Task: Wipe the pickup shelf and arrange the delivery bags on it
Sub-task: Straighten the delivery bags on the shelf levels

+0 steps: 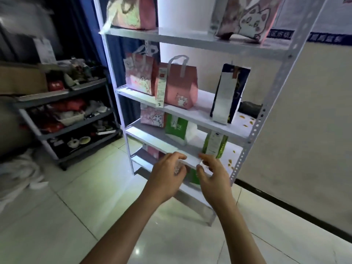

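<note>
- The white pickup shelf (190, 43) is standing against the wall, holding pink bags (179, 86) and a dark blue bag (230, 92).
- Both hands are hovering at its third board; left hand (167, 176) fingers curled, right hand (213, 178) pinching something small and unclear.
- A green bag (214, 146) is standing just behind the right hand.
- Yellow crumbs (247, 120) are lying on the boards' right ends.
- A cluttered grey rack (62, 111) is standing left of the shelf.

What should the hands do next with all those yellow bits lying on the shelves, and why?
Probably fetch the dark cloth at the back of the second shelf and wipe. Yellow crumbs lie beside the navy bag there, and more crumbs lie by the green bag one shelf down. The left hand and right hand seem to hold no cloth.
</note>
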The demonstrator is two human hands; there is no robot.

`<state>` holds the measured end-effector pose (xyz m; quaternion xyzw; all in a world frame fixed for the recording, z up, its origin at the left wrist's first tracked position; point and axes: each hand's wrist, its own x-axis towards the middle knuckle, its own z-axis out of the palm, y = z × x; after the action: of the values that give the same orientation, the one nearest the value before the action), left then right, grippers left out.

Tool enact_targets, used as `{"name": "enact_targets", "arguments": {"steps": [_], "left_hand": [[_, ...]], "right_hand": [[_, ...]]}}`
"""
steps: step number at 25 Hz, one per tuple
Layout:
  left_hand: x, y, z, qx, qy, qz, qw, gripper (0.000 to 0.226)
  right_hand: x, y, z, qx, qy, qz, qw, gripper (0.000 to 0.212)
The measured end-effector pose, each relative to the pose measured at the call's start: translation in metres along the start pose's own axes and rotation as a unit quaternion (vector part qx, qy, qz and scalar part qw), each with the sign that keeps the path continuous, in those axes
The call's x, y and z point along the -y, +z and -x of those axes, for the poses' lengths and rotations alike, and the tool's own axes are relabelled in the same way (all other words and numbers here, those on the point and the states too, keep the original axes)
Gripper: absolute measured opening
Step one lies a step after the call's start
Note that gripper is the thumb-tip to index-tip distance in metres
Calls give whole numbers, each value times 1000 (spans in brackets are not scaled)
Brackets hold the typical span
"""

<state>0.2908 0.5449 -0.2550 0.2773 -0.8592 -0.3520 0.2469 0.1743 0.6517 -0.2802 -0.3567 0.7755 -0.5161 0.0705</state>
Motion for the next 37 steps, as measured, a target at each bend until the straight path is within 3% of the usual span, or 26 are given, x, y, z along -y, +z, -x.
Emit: {"name": "enact_targets", "arguments": {"steps": [5,10,18,25,37], "left_hand": [[56,-69,-9,-72,-28,12,997,25],[103,-110,-44,-95,-48,4,994,25],[169,-162,-161,-77,-65,-40,994,23],[226,-182,-227,-65,-81,-38,994,24],[267,-272,-415,-15,58,-4,998,27]], "right_hand": [[46,74,-23,42,-25,6,999,30],[63,141,-69,65,-52,-1,997,30],[83,236,-191,81,-34,-71,994,31],[81,290,-252,91,-21,-66,993,30],[156,358,-407,-26,-64,-38,997,33]]}}
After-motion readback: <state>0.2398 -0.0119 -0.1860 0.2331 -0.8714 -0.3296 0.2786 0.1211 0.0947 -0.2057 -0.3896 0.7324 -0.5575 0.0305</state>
